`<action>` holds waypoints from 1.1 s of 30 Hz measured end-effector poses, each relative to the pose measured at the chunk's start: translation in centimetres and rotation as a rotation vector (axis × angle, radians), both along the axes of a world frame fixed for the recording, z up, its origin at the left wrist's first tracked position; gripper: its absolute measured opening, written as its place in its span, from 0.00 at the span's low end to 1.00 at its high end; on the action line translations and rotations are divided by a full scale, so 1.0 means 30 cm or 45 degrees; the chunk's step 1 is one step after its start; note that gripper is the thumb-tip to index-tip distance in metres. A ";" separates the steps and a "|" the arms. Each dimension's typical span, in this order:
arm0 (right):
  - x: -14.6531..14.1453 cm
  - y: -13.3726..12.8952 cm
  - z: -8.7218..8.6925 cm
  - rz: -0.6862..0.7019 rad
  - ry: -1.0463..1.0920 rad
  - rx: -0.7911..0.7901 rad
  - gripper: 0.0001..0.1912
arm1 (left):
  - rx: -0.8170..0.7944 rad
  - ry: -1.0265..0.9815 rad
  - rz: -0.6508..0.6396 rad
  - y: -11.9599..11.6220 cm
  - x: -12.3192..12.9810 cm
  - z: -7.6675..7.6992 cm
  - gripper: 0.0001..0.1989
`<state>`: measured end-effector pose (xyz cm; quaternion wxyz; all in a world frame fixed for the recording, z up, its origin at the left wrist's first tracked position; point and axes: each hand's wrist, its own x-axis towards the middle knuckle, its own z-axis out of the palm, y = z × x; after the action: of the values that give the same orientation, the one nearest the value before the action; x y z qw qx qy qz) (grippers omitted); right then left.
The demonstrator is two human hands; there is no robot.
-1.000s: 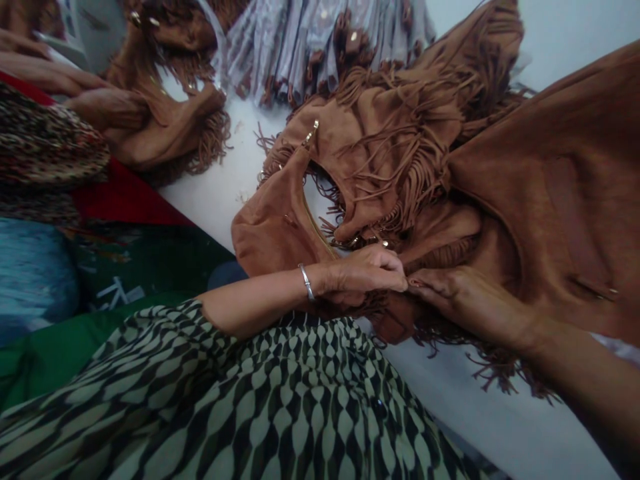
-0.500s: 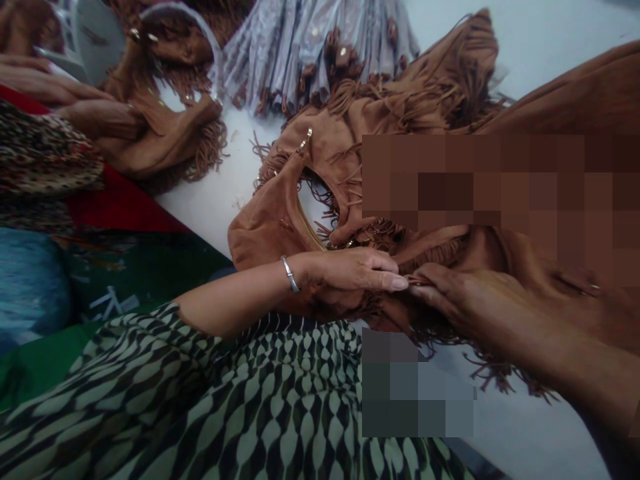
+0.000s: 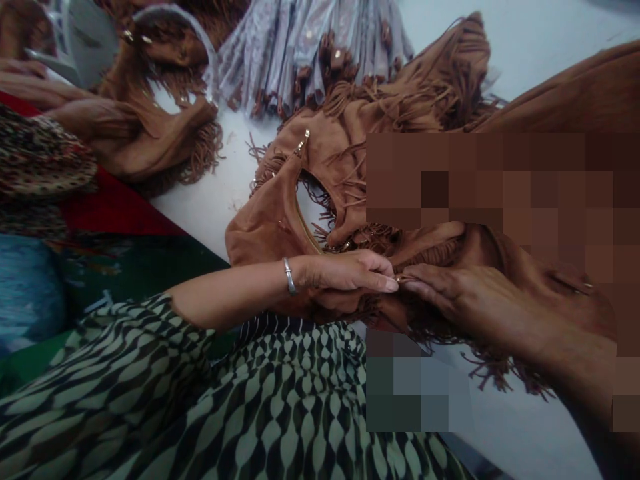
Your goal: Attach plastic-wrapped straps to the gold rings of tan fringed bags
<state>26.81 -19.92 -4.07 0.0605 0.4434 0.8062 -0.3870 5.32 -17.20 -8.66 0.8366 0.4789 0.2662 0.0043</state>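
A brown suede handbag (image 3: 260, 230) with long fringe and gold-coloured fittings lies in front of me, its curved side bent round an opening. My left hand (image 3: 347, 272), with a silver bangle on the wrist, is closed over its lower part, thumb against the fingers. My right hand (image 3: 455, 287) comes in from the right and is pinched shut too. The fingertips of both meet at a thin brown strip, perhaps a fringe strand, with a small shiny spot on it. Fingers cover most of the strip. Loose fringe (image 3: 500, 373) hangs below my right wrist.
More fringed brown suede (image 3: 420, 87) is heaped behind. Several plastic-wrapped strips (image 3: 295, 53) fan out at the back of the white table (image 3: 195, 210). At left, another person's hand (image 3: 100, 120) touches a brown bag (image 3: 165, 150). Blocky patches hide part of the right side.
Both hands have drawn slightly closer together, and the strip between them shows less. The view has shifted a little; the bag has stayed in place.
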 end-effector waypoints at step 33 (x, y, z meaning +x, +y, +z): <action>-0.031 -0.097 0.002 -0.775 0.599 -1.061 0.24 | 0.954 0.169 0.285 -0.131 -0.038 0.097 0.24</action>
<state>25.89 -22.84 -4.02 -0.0651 0.4962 0.4131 -0.7608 4.19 -21.12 -5.74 0.5793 0.7181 0.3503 0.1611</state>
